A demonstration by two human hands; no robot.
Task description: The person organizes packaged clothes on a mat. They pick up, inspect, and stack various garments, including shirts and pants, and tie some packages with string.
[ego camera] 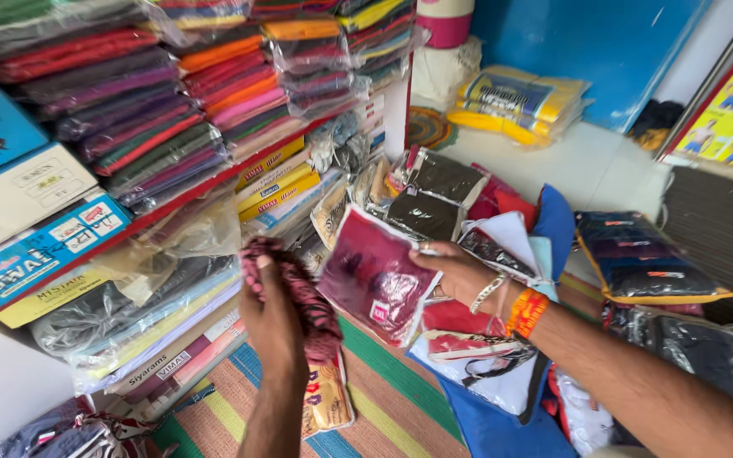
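Left hand [275,318] fingers closed around red patterned cloth [299,293], mid-frame; right hand [460,271] fingers pinching maroon plastic packet [375,276] just beside.

Both forearms are bare, sleeveless; the right hand [460,271] wears a ring, a silver bracelet [487,293] and orange threads [526,312].

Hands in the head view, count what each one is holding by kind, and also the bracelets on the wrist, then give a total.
Pink-and-black patterned cloth, in the left hand: 1
Maroon garment in clear plastic packet, in the right hand: 1
Silver chain bracelet: 1
Orange thread band: 1
Total: 4
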